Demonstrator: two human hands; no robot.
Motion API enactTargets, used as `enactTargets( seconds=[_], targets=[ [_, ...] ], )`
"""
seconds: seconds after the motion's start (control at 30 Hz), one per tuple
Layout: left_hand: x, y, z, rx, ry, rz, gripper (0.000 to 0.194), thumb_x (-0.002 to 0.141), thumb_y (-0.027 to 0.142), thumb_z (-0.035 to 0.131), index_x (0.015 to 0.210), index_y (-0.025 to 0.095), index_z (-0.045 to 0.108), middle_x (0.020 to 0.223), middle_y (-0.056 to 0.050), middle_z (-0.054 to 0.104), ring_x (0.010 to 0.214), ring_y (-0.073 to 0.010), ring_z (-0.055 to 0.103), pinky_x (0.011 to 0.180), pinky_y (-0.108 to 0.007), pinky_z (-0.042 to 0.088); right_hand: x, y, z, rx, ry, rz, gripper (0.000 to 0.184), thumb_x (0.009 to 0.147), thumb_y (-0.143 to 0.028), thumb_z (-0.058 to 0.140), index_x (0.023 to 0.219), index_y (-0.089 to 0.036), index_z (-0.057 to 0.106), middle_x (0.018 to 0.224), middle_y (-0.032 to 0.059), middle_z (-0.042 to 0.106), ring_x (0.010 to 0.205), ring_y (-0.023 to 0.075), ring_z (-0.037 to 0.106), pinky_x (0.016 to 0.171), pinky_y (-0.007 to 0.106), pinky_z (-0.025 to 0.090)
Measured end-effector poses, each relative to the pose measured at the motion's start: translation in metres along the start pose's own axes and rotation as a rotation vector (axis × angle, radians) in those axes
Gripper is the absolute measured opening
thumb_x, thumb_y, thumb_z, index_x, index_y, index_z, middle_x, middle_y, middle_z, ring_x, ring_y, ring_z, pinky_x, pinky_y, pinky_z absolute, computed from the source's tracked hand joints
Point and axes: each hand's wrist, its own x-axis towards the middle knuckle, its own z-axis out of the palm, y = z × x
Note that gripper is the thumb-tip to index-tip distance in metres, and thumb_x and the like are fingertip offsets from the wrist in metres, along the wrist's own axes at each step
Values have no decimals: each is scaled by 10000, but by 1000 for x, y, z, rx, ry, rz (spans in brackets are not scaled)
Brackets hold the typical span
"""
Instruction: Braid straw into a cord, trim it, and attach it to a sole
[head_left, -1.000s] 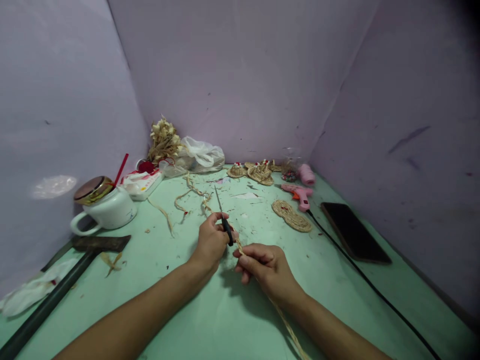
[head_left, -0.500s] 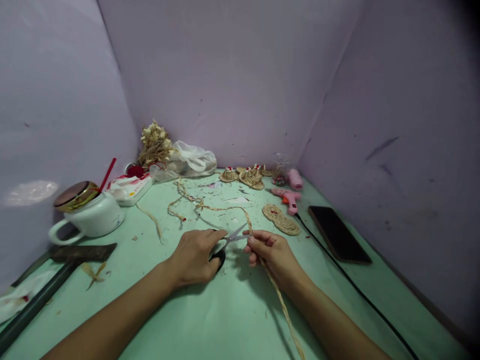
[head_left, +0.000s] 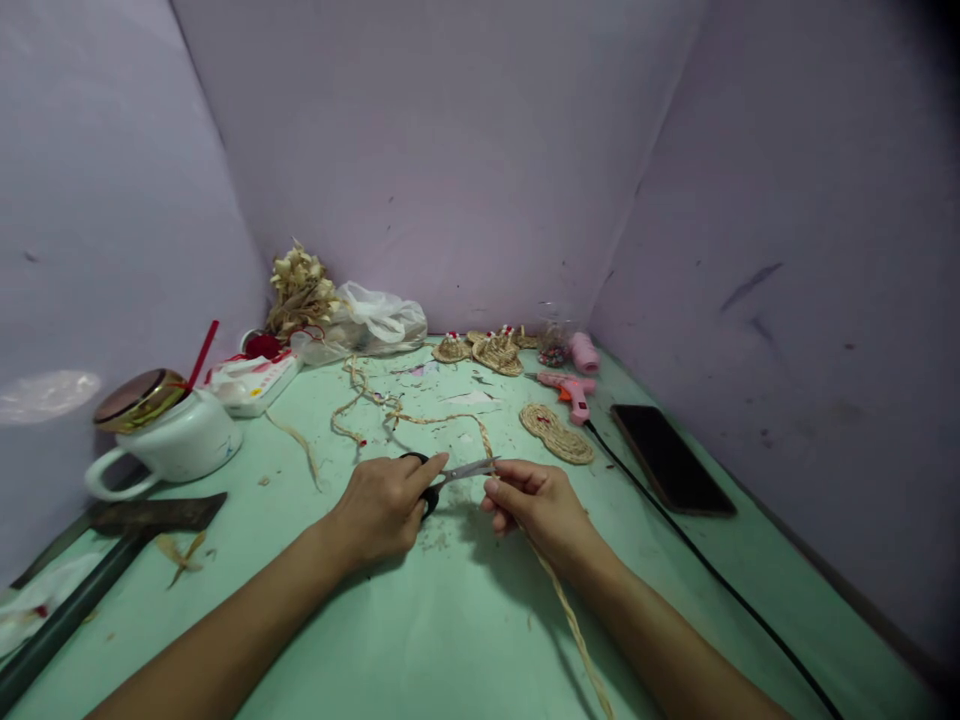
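My left hand [head_left: 384,505] is closed on the black handles of a pair of scissors [head_left: 469,469]. The blades point right and lie nearly together across a braided straw cord [head_left: 486,437], just beside the fingertips of my right hand [head_left: 536,495]. That hand pinches the cord between thumb and fingers. From there one length of cord runs down toward the bottom edge of the view, and the other runs back over the table in loose bends. Whether the blades have cut through the cord, I cannot tell.
Right of my hands lie a flat woven straw sole shape [head_left: 556,434], a pink glue gun [head_left: 571,392] with a black cable, and a phone [head_left: 671,458]. On the left are a white enamel mug [head_left: 184,440] and a hammer [head_left: 154,515]. Small straw pieces [head_left: 499,352] sit behind.
The scissors have turned from pointing away to pointing right; their blades opened, then came together at the cord. The view has shifted slightly to the right. My right hand keeps its pinch.
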Motion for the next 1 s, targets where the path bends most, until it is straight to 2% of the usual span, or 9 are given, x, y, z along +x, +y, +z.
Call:
enactTargets(
  seconds=[0.2, 0.33, 0.47, 0.57, 0.67, 0.77, 1.0],
  targets=[
    [-1, -1, -1, -12, -13, 8, 519, 708, 125, 418, 1224, 179, 408, 743, -28, 596, 630, -181, 555, 528, -286, 384, -4, -4, 1, -108, -1, -66, 196, 641, -294, 642, 725, -117, 657, 523, -10, 590, 367, 58, 488, 394, 185, 413],
    [0, -2, -3, -65, -21, 13, 514, 706, 111, 409, 1216, 171, 424, 771, -34, 624, 643, -182, 574, 529, -283, 394, -4, -5, 1, -113, 15, -65, 228, 638, -295, 644, 773, -112, 659, 524, -9, 591, 369, 61, 492, 396, 190, 414],
    [1, -2, -7, -249, 32, -82, 473, 693, 107, 432, 1153, 207, 479, 808, -8, 644, 699, -146, 589, 588, -245, 416, -3, -6, 2, -54, 50, -37, 323, 638, -312, 645, 889, -109, 645, 528, -17, 587, 351, 56, 475, 371, 188, 404],
    [2, -1, -8, -321, 91, -154, 442, 693, 106, 431, 1111, 229, 506, 795, 15, 646, 687, -122, 584, 599, -221, 416, -3, -8, 2, 25, 37, -23, 329, 645, -336, 638, 880, -106, 638, 557, -16, 585, 356, 51, 466, 361, 187, 402],
    [2, 0, -7, -253, 120, -154, 461, 673, 159, 468, 1130, 212, 504, 821, -9, 643, 714, -154, 583, 629, -258, 425, -4, -9, 1, 109, 34, -15, 318, 624, -335, 655, 849, -110, 639, 601, -13, 593, 382, 49, 469, 372, 195, 428],
    [2, 2, -6, -101, 114, -96, 498, 651, 196, 489, 1148, 193, 498, 811, -35, 624, 699, -193, 568, 624, -311, 420, -2, -9, -1, 129, 81, -21, 308, 571, -306, 697, 802, -111, 638, 586, -11, 601, 402, 57, 482, 387, 204, 453],
    [0, 5, -9, 123, 155, 19, 492, 681, 193, 476, 1172, 165, 475, 744, -45, 585, 643, -188, 539, 569, -311, 391, -2, -14, 2, 114, 225, 6, 278, 494, -252, 724, 702, -111, 605, 508, -4, 609, 376, 74, 500, 391, 215, 463]
  ],
)
